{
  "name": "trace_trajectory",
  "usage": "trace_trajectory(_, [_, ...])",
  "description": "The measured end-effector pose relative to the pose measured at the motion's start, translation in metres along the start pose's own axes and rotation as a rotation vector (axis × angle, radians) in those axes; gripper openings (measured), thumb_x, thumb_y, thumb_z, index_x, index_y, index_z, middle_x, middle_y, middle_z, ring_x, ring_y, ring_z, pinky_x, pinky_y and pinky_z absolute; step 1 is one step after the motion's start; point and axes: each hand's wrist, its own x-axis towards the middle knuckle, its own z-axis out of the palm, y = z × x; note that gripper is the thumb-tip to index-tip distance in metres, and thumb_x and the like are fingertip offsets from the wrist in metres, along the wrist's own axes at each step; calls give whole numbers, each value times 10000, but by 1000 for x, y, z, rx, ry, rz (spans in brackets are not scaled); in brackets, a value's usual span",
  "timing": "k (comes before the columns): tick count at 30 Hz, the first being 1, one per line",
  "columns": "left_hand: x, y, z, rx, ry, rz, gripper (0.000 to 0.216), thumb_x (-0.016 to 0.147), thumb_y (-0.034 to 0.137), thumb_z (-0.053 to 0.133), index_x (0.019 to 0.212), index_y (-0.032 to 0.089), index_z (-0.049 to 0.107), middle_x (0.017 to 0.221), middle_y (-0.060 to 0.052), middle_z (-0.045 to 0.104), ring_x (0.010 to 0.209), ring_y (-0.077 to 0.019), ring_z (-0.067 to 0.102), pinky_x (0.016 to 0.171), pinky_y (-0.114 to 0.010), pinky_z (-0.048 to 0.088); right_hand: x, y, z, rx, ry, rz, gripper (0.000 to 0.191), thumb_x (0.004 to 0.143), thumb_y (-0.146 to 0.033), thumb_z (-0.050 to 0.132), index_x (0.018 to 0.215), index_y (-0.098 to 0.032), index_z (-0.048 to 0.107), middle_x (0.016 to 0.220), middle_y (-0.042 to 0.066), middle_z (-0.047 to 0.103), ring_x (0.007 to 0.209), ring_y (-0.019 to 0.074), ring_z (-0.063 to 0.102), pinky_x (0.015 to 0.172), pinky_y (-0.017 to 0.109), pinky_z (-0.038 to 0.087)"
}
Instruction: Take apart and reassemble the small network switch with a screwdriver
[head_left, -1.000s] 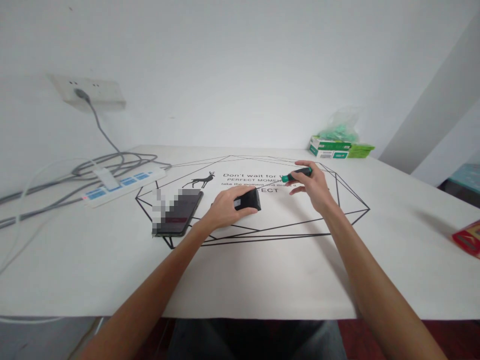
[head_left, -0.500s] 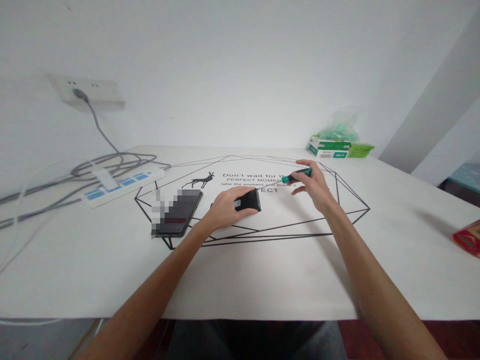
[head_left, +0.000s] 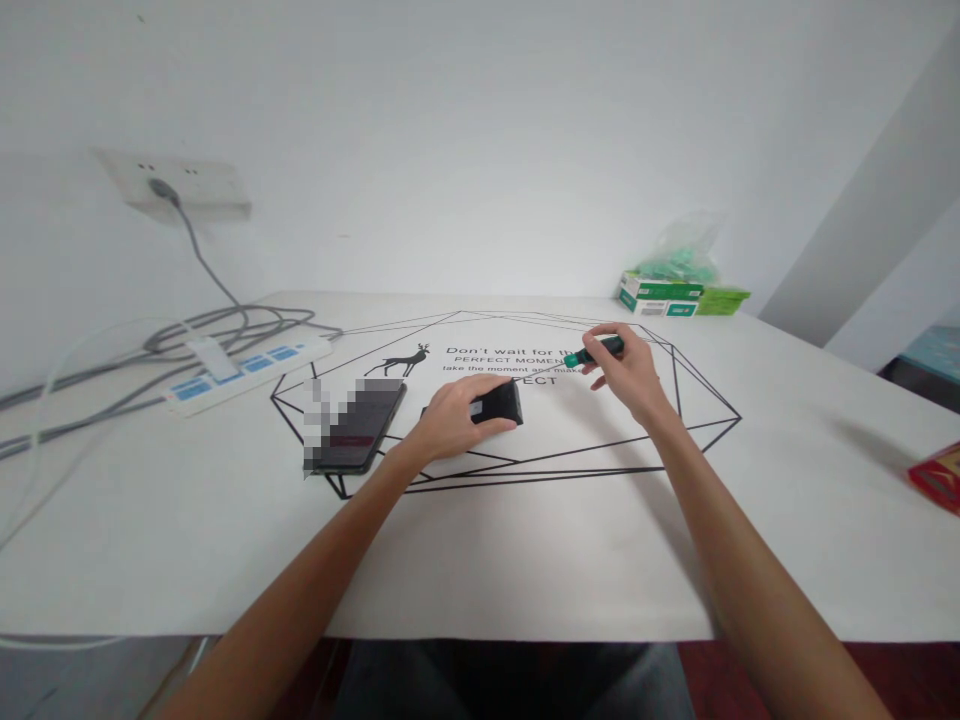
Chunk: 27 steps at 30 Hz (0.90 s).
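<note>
Fingers and thumb of my left hand (head_left: 450, 418) grip a small black box-shaped device (head_left: 499, 403) from both sides, on the white table. Part of the device is covered by the hand, and a pale label shows on it. My right hand (head_left: 628, 368) is closed around the green and black handle of a screwdriver (head_left: 596, 352). The thin shaft points left and its tip meets the device's upper right corner; whether it sits in a screw is too small to tell. Left of my left hand lies a dark smartphone (head_left: 364, 430), partly pixelated.
A white power strip (head_left: 251, 375) and coiled grey cables (head_left: 217, 330) lie at the left, below a wall socket (head_left: 180, 185). Green and white boxes (head_left: 660, 292) with a plastic bag (head_left: 682, 250) stand at the back right. A red box (head_left: 937, 477) sits at the right edge.
My right hand's fingers have curled in from a spread pose and closed around the screwdriver handle. The left hand and the black device stay in place.
</note>
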Motion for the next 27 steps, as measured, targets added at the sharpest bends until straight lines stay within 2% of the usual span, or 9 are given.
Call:
trace_trajectory(3, [0,-1,0,17,-21,-11,566,788,478,703,1274,195,636,1319,-111,649,1230,-289,596,1087,-471,441,0,-2,-3,134,-102,88,409,712,-414,752,1014,-208,568,747,25,700,672,215,706,427,263,537])
trace_trajectory(8, [-3,-4,4,89,-109,-48,688,730,498,741,1331,196,599,1368,-115,612,1257,-323,576,1082,-474,442,1,0,-8,173,-196,240,306,669,-275,800,884,-183,602,710,43,713,541,177,671,365,223,476])
trace_trajectory(11, [-4,-6,7,130,-141,-43,707,722,492,744,1351,213,581,1383,-101,602,1264,-322,571,1082,-466,437,2,6,-12,203,-227,339,249,661,-212,823,799,-162,623,716,77,731,582,179,691,412,228,526])
trace_trajectory(15, [-4,-6,7,155,-184,-69,735,731,476,739,1380,188,552,1409,-104,578,1284,-313,551,1090,-449,422,4,18,-18,144,-293,476,181,702,-174,814,782,-133,657,810,123,751,648,180,712,471,220,566])
trace_trajectory(18, [-4,-7,7,172,-207,-97,751,730,469,744,1391,178,542,1413,-100,576,1278,-309,554,1091,-433,416,5,26,-18,50,-357,508,177,777,-240,783,778,-126,647,849,125,746,586,125,662,418,176,506])
trace_trajectory(22, [-4,-7,8,179,-217,-109,758,722,478,753,1394,199,540,1416,-87,576,1278,-310,553,1084,-433,416,5,32,-16,-7,-384,510,368,832,-458,726,701,-142,592,615,52,641,449,83,534,331,169,396])
trace_trajectory(24, [-4,-8,8,185,-228,-120,763,718,475,759,1395,200,539,1423,-89,568,1288,-311,544,1092,-435,408,4,34,-16,2,-414,513,406,799,-529,735,731,-162,576,548,-11,558,416,74,481,322,174,367])
trace_trajectory(27, [-3,-9,7,194,-240,-148,787,704,476,771,1397,183,539,1413,-106,575,1283,-323,547,1093,-444,406,3,38,-18,63,-514,516,428,687,-485,840,818,-190,560,537,-66,497,413,64,436,338,179,351])
